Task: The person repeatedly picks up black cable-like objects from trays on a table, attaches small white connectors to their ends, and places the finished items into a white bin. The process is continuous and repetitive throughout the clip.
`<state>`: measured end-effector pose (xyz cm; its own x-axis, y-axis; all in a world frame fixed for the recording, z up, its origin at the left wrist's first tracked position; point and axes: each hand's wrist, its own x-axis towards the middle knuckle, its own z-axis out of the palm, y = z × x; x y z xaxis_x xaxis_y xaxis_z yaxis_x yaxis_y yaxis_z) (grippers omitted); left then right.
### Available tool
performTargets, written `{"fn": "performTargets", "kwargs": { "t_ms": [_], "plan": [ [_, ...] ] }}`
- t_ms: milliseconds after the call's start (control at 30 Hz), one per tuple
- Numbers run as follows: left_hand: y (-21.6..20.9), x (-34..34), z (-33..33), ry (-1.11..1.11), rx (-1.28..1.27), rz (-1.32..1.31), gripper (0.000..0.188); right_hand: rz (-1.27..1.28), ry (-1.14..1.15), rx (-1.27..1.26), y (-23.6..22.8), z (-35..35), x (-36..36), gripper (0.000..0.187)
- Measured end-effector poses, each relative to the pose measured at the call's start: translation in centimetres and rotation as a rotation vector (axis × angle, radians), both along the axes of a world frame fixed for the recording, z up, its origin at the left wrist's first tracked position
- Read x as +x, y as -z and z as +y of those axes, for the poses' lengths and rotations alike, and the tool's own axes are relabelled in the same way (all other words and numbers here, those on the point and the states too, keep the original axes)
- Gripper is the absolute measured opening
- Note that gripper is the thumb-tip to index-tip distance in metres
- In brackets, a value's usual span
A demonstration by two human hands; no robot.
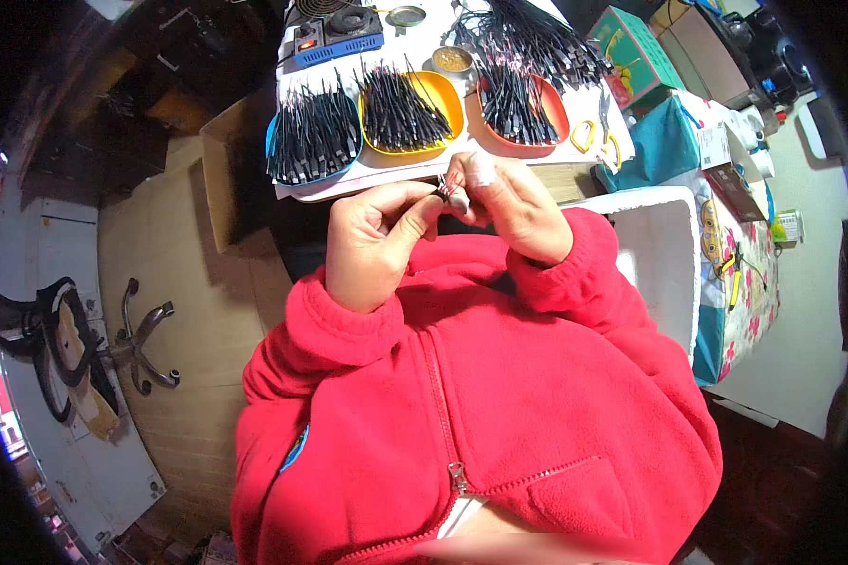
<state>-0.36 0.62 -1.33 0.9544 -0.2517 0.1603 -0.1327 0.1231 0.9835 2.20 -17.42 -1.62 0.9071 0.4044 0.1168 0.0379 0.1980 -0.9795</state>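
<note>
In front of my chest, just off the near edge of the table, both hands meet at their fingertips. My left hand [375, 237] is closed, its thumb and forefinger pinching a dark cable end [444, 191]. Thin reddish wires show between the two hands, and my right hand [516, 202] pinches them with thumb and fingers. Most of the cable is hidden by my fingers. Beyond lie bundles of short black cables with metal plugs, in a blue tray [271, 134], a yellow tray [446, 92] and an orange-red tray [551, 105].
A blue-based heating device [339, 47] and a small tin of amber material [452, 60] stand farther back. Loose black cables [537, 38] are heaped at the back right. Yellow-handled scissors [584, 137] lie rightward. A white foam box [676, 245] is right, a cardboard box [219, 188] left.
</note>
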Motion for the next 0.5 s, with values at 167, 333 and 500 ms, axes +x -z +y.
{"fn": "performTargets", "kwargs": {
  "t_ms": [167,333,500],
  "plan": [
    [0.0,-0.5,0.1,0.0,0.114,-0.038,0.015,-0.484,0.142,-0.528,-0.5,-0.1,-1.2,0.012],
    [-0.9,-1.2,1.7,0.048,0.086,0.149,0.01,-0.267,0.684,-0.153,-2.6,-1.6,-0.5,0.013],
    [-1.2,-1.4,2.6,0.186,-0.06,0.332,0.011,-0.404,0.152,-0.537,-2.9,-3.9,-1.5,0.022]
  ]
}}
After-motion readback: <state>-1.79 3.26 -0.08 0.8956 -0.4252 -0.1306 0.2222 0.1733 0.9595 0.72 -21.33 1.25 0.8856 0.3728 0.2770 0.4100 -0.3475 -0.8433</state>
